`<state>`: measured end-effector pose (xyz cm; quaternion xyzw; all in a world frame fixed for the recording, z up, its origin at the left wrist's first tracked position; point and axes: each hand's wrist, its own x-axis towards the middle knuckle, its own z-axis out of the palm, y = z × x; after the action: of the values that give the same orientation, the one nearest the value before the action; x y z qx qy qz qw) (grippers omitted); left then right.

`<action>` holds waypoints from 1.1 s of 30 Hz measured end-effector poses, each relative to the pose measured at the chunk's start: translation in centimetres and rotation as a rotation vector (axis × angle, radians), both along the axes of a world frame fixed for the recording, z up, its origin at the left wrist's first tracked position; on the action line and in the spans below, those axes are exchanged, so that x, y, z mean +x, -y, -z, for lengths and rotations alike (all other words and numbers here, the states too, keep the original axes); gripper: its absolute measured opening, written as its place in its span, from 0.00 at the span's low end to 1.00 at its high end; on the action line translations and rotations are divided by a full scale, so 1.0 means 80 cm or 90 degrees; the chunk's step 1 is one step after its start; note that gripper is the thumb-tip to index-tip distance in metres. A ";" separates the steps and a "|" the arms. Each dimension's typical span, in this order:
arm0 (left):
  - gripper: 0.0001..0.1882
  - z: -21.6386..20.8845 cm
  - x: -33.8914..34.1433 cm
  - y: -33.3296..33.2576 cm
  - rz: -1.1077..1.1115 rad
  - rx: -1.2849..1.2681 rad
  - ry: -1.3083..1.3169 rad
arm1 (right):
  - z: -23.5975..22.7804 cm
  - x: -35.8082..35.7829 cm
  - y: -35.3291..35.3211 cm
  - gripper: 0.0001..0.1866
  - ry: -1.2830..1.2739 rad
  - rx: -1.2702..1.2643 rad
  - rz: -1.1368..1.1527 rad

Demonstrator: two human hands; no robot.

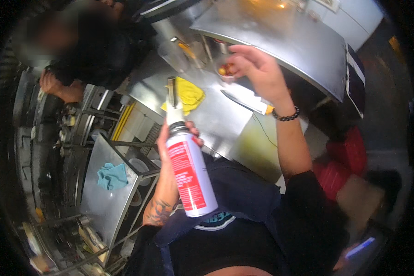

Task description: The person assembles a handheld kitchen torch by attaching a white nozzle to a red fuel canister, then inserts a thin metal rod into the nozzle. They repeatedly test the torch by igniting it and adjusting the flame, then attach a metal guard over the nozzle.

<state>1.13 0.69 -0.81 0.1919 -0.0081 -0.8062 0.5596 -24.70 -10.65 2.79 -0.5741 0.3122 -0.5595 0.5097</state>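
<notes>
My left hand (163, 146) is wrapped round a blowtorch (188, 175), a white gas can with a red label, black collar and white head. Its metal nozzle (172, 87) points away from me, over the edge of a yellow cloth (189, 95). My right hand (261, 76), raised with loosely bent fingers apart, shows nothing in its grasp. Just left of those fingers stands a clear tub (226, 78) of small red and yellow pieces, partly covered by them; I cannot tell whether they touch. Below this hand a knife (239, 101) lies on something white.
A yellow-stained cutting board (257, 145) lies on the steel counter (221, 122). Clear containers (174, 56) stand at the back. A raised steel shelf (280, 50) overhangs the right side. A blue cloth (112, 176) lies on a lower steel table. Another person (96, 50) stands at upper left.
</notes>
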 end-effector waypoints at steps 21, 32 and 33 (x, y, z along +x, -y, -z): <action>0.30 0.052 0.022 0.003 0.024 0.063 -0.020 | 0.213 -0.142 -0.086 0.09 -0.675 0.067 0.282; 0.32 0.031 0.015 0.008 -0.049 0.059 0.071 | 0.212 -0.152 -0.052 0.06 -0.746 -0.031 0.205; 0.32 0.027 0.013 0.008 -0.055 0.093 0.052 | 0.204 -0.148 -0.052 0.05 -0.738 -0.030 0.214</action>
<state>2.16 0.08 -2.95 0.2650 0.0359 -0.7711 0.5778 -36.51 -6.48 -13.56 -0.7392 0.6135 -0.2350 0.1482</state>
